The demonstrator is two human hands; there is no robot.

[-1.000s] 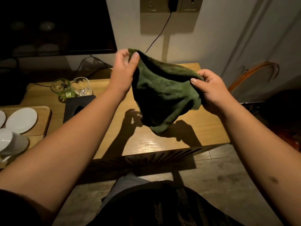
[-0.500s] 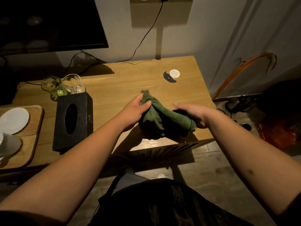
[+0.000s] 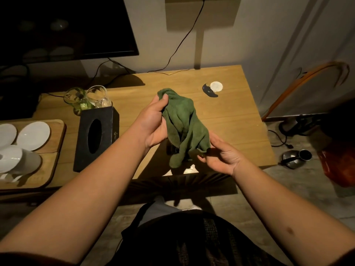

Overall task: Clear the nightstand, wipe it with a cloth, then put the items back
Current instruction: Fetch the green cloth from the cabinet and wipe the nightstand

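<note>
Left hand (image 3: 153,123) closed on the upper end of the cloth (image 3: 184,125), thumb over the bunched top. Right hand (image 3: 221,154) pinched the cloth's lower right corner between thumb and fingers. Cloth hung crumpled between the hands, above the front edge of the nightstand (image 3: 230,116); contact with the top could not be told. Tissue box (image 3: 97,135) stood near the front edge, left of the hands. Two glasses (image 3: 88,98) stood just behind the box. White disc (image 3: 216,86) lay near the back right corner, a dark curved item (image 3: 208,91) touching it. Tray (image 3: 55,150) with plates (image 3: 33,135) sat at the left end.
</note>
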